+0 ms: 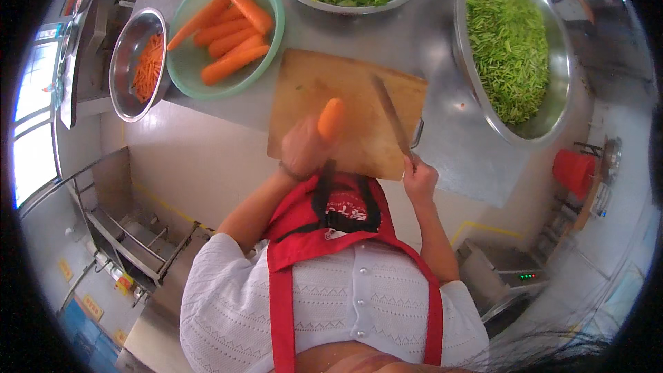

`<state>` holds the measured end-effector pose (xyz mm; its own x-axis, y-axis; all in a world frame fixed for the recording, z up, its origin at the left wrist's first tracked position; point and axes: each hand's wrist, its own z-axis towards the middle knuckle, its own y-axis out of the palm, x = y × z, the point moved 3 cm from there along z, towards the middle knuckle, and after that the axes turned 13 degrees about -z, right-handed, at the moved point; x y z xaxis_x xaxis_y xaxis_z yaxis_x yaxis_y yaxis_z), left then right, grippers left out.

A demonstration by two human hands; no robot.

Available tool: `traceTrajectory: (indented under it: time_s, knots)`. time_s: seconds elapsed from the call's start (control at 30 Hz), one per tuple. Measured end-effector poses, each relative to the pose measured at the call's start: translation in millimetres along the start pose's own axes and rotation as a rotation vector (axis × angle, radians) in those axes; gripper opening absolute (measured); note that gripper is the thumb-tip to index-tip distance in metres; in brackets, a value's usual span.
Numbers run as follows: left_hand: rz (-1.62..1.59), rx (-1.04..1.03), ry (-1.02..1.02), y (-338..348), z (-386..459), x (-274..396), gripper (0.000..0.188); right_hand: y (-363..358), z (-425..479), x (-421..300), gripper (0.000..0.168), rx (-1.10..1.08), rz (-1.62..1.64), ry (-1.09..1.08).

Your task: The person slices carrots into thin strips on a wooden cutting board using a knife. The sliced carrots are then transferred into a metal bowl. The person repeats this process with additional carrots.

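Note:
My left hand [302, 146], slightly blurred, grips a peeled carrot [331, 119] over the near left part of a wooden cutting board [352, 70]. The carrot's rounded end points away from me. My right hand [420, 178] is closed around the handle of a kitchen knife [391, 111] at the board's near right corner. Its blade slants up and left over the right side of the board. A green plastic colander [278, 36] with several whole carrots [235, 65] stands beyond the board on the left. Left of it, a steel bowl [118, 85] holds carrot strips [149, 70].
On the steel table [430, 36], a large steel bowl [357, 9] of cut greens stands at the far side, and an oval steel basin [562, 83] of finely cut green stalks at the right. A metal handle [418, 133] projects at the board's right edge.

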<state>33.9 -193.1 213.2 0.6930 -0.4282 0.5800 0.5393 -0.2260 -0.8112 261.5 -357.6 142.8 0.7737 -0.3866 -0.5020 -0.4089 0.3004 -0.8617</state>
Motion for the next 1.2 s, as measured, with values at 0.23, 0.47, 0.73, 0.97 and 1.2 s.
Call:
traceTrajectory:
  time_s: [0.23,0.47,0.73,0.97,1.2]
  knots:
    - [-0.034,-0.106,-0.013,-18.5,0.4,1.2,0.047,-19.4,13.4,-34.1,0.031,0.065,0.059,-0.12]
    - [-0.057,-0.268,-0.03,-38.7,-16.9,-48.9,0.048,-62.6,47.8,-69.4,0.054,0.162,-0.047,-0.521]
    - [-0.13,-0.269,0.091,-59.0,-17.2,-60.5,0.063,-70.4,68.1,-84.8,0.057,0.103,-0.134,-0.638]
    - [-0.17,-0.186,0.136,-68.5,-21.6,-68.1,0.055,-72.6,72.0,-92.9,0.055,0.014,-0.09,-0.668]
    - [-0.171,-0.088,0.38,-83.3,-22.4,-69.1,0.068,-41.9,92.3,-55.7,0.054,-0.04,-0.418,-0.499]
